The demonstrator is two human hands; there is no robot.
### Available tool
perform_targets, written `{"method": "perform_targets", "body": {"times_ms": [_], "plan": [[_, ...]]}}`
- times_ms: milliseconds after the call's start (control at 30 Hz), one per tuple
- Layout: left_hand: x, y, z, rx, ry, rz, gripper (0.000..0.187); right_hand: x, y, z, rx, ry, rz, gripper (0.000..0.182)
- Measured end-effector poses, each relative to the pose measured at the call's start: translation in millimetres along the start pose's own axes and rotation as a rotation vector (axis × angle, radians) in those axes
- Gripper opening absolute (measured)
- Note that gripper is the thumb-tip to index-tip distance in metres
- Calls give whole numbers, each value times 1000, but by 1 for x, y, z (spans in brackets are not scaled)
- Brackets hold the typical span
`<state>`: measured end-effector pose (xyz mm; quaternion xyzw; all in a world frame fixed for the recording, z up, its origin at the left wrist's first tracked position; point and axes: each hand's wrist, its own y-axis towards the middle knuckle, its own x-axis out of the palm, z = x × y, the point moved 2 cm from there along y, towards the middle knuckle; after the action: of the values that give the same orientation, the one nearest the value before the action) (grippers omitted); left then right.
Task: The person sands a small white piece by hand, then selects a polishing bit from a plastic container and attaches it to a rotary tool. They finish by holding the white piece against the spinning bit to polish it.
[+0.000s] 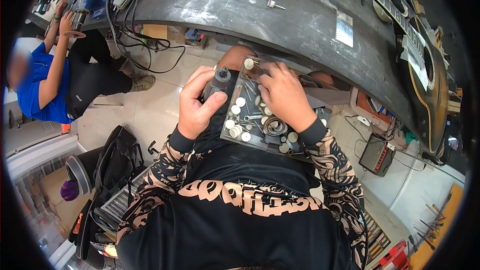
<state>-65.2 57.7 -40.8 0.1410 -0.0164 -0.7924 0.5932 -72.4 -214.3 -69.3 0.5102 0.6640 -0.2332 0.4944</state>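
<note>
So the left hand (pixel 200 101) is wrapped around a dark rotary tool (pixel 219 85), held upright just beside the left edge of a clear box (pixel 227 132) sitting on the lap. The right hand (pixel 285 92) is down in the far half of that box with its fingers bent, over the loose metal bits, and I can't tell if it's gripping anything; white round discs (pixel 240 102) sit along the box's left side, with a coiled strip (pixel 274 126) nearer the near edge.

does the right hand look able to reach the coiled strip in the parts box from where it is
Probably yes: the right hand is over the open parts box, close to the coiled strip, and nothing seems to cover the strip.
</note>
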Motion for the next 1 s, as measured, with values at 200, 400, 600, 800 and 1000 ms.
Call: {"method": "perform_targets", "body": {"times_ms": [200, 400, 600, 800, 1000], "plan": [[3, 1, 1, 38, 3, -16, 65, 10, 10, -3, -101, 116, 40, 24], [0, 3, 5, 12, 2, 3, 65, 9, 5, -7, -35, 104, -9, 40], [-3, 5, 6, 44, 37, -2, 66, 1, -13, -25, -167, 364, -11, 43], [-4, 7, 10, 63, 48, 5, 68, -68, -62, 30, 184, -152, -49, 47], [8, 7, 18, 23, -30, 11, 68, -97, -114, 33, 357, 96, -164, 48]]}}
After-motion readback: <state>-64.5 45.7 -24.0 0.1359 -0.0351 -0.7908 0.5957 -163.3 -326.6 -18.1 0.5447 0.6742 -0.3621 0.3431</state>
